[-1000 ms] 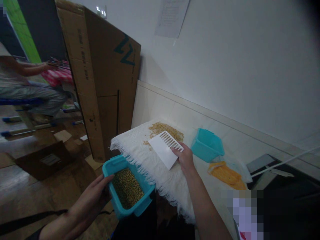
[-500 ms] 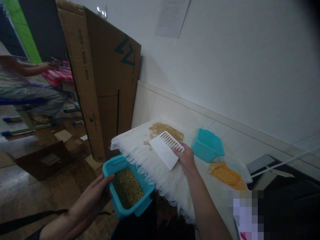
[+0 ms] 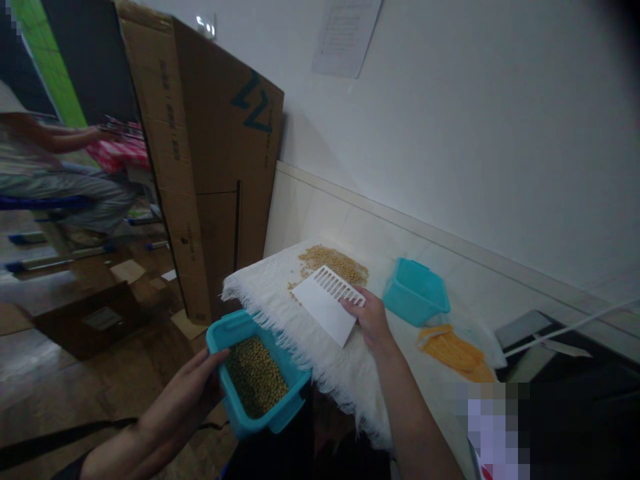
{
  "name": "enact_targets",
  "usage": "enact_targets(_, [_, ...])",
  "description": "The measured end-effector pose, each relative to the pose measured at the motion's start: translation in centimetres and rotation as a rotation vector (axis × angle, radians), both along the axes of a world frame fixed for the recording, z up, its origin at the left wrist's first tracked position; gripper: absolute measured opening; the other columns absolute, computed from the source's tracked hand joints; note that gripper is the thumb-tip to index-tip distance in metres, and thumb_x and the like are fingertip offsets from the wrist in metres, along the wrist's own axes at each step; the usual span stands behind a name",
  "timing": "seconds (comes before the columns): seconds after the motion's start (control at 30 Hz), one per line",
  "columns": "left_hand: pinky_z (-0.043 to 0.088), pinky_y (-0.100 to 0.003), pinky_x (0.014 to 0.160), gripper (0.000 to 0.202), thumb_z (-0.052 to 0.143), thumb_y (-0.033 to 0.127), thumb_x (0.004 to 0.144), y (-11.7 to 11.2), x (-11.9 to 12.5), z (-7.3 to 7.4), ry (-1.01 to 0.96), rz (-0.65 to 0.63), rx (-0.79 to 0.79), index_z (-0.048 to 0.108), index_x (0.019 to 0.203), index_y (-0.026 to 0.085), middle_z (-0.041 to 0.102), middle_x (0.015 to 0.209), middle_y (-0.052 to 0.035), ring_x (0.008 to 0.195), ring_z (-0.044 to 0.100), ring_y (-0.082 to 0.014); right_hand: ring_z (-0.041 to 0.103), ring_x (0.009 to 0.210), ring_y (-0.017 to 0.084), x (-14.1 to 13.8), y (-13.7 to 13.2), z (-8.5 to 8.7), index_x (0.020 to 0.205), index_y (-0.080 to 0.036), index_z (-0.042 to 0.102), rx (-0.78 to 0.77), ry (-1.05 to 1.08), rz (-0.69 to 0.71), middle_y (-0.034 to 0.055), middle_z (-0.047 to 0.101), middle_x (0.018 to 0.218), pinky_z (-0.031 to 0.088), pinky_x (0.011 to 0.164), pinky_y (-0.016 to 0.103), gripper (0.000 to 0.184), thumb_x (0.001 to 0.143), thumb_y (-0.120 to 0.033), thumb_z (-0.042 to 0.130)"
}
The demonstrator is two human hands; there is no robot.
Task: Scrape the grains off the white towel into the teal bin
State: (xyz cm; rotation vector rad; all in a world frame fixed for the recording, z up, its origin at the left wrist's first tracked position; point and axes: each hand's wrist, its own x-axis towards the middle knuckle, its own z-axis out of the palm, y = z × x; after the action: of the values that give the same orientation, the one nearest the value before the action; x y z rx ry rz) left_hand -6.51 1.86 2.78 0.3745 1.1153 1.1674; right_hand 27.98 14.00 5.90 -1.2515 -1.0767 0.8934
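My left hand (image 3: 193, 393) grips the near side of a teal plastic bin (image 3: 235, 410), which it holds just below the table's fringed edge. The bin is partly filled with tan beans (image 3: 255, 377). My right hand (image 3: 369, 317) is closed on a white plastic scraper with a comb-like slotted edge (image 3: 325, 305), which it holds over a white fringed cloth (image 3: 280, 293). A loose pile of the same beans (image 3: 333, 260) lies on the cloth just beyond the scraper.
A second teal bin (image 3: 415, 291) stands on the table to the right, beside an orange bag (image 3: 453, 350). A tall cardboard box (image 3: 210, 160) leans against the wall at left. Another person (image 3: 45, 167) sits at the far left. The floor holds flattened cardboard (image 3: 95, 320).
The scraper has shifted slightly left and tilted a little in my right hand. The bin in my left hand has stayed where it was.
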Motion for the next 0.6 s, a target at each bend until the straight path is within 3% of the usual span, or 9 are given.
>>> enact_targets(0.2, [0.064, -0.029, 0.073, 0.016, 0.074, 0.018, 0.097, 0.0, 0.3, 1.2, 0.021, 0.019, -0.048, 0.082, 0.111, 0.018, 0.091, 0.099, -0.0073, 0.083, 0.083, -0.0223, 0.075, 0.077, 0.027, -0.2, -0.2, 0.1, 0.101, -0.022, 0.084, -0.006, 0.025, 0.015, 0.0034, 0.086, 0.088, 0.058, 0.076, 0.038, 0.063, 0.046, -0.045, 0.105])
enact_targets(0.47, [0.063, -0.027, 0.072, 0.022, 0.079, 0.022, 0.095, 0.0, 0.1, 0.5, 0.007, 0.01, -0.031, 0.082, 0.116, 0.021, 0.092, 0.1, -0.0048, 0.085, 0.082, -0.0214, 0.076, 0.081, 0.028, -0.4, -0.4, 0.3, 0.103, -0.023, 0.084, -0.03, 0.032, 0.059, 0.004, 0.087, 0.092, 0.06, 0.076, 0.039, 0.064, 0.048, -0.045, 0.105])
enact_targets(0.6, [0.064, -0.027, 0.074, 0.022, 0.077, 0.021, 0.095, 0.0, 0.4, 1.3, -0.001, 0.02, -0.048, 0.081, 0.117, 0.02, 0.092, 0.098, -0.0049, 0.085, 0.082, -0.0214, 0.076, 0.081, 0.028, -0.4, -0.4, 0.3, 0.103, -0.023, 0.084, -0.05, 0.037, 0.073, 0.0041, 0.087, 0.092, 0.06, 0.075, 0.039, 0.065, 0.047, -0.045, 0.106])
